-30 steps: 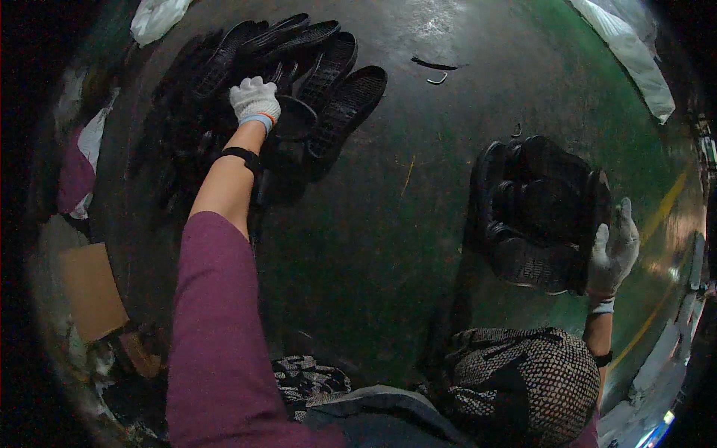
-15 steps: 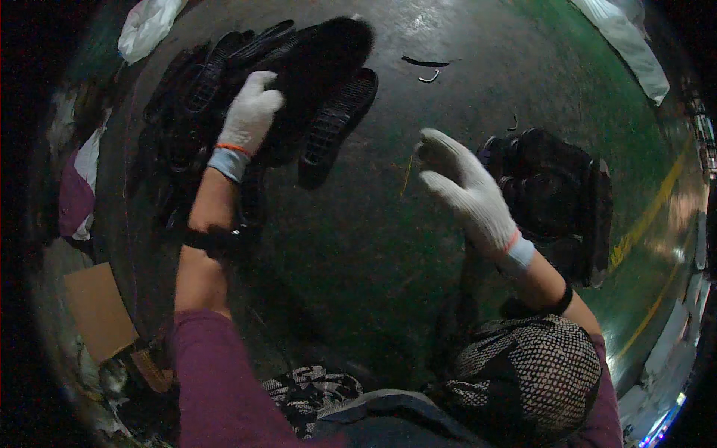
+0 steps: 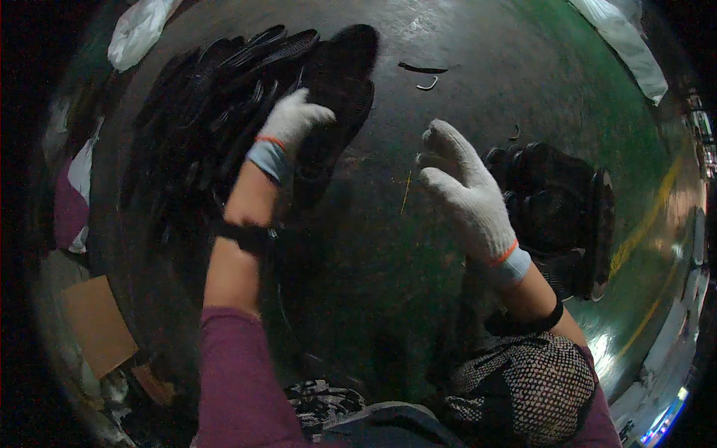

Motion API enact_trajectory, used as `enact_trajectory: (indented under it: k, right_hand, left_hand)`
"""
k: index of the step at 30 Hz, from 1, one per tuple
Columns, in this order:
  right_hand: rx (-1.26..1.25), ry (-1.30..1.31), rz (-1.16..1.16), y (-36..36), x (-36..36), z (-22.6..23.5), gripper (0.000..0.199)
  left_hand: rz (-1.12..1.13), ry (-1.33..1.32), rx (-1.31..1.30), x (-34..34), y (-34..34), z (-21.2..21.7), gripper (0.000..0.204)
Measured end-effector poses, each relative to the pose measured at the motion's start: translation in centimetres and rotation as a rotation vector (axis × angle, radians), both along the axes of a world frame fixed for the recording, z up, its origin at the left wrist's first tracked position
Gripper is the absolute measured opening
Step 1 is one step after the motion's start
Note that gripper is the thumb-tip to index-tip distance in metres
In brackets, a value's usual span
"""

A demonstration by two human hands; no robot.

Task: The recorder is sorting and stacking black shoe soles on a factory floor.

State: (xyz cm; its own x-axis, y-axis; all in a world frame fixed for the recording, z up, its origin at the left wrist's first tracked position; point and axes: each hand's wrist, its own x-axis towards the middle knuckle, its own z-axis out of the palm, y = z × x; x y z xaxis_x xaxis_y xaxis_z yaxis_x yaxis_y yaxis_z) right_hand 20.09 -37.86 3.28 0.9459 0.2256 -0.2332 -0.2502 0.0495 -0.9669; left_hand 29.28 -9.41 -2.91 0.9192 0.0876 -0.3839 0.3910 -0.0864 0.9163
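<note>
My left hand [image 3: 293,119], in a white knit glove, is closed on a black shoe sole [image 3: 345,82] at the near edge of a heap of black soles [image 3: 213,104] at the upper left. My right hand [image 3: 464,187], also gloved, hovers over the dark floor in the middle, fingers apart and holding nothing. It is between the held sole and a stack of black soles [image 3: 556,201] on the right.
White bags lie at the top left [image 3: 138,30] and top right [image 3: 620,37]. Small dark scraps [image 3: 422,69] lie beyond the hands. A cardboard piece [image 3: 97,321] is at the lower left. A black mesh piece [image 3: 538,388] sits by my right arm. A yellow floor line [image 3: 646,216] runs at right.
My right hand left the stack on the right and swung to the middle, toward the left hand. My left hand closed on a sole and drew it out of the heap.
</note>
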Motion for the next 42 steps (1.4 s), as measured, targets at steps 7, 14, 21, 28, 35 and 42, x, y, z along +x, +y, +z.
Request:
enact_trajectory:
  k: [7,14,21,28,35,42]
  right_hand:
    - [0.1,0.034,0.025,-0.6,-1.6,2.8,0.063]
    - [0.14,-0.006,0.023,-1.2,-1.8,3.6,0.059]
    - [0.182,0.021,-0.106,-3.9,0.4,3.2,0.056]
    - [0.7,0.234,-0.017,-3.6,0.4,-0.5,0.063]
    - [0.065,-0.254,-0.296,-4.9,-0.6,2.9,0.069]
    - [-1.094,-0.856,-0.085,-1.9,-1.4,3.8,0.072]
  left_hand:
    - [-0.158,0.306,0.155,9.5,9.5,-4.0,0.077]
    - [-0.11,0.029,0.266,3.2,4.6,-5.0,0.083]
    - [0.264,-0.448,0.854,-1.9,-5.6,1.9,0.054]
    - [-0.154,-0.809,0.402,-9.6,-14.3,5.9,0.026]
    - [0.531,-0.156,-0.598,-10.9,-16.2,3.4,0.021]
    - [0.393,-0.314,-0.618,-12.5,-19.1,4.9,0.056]
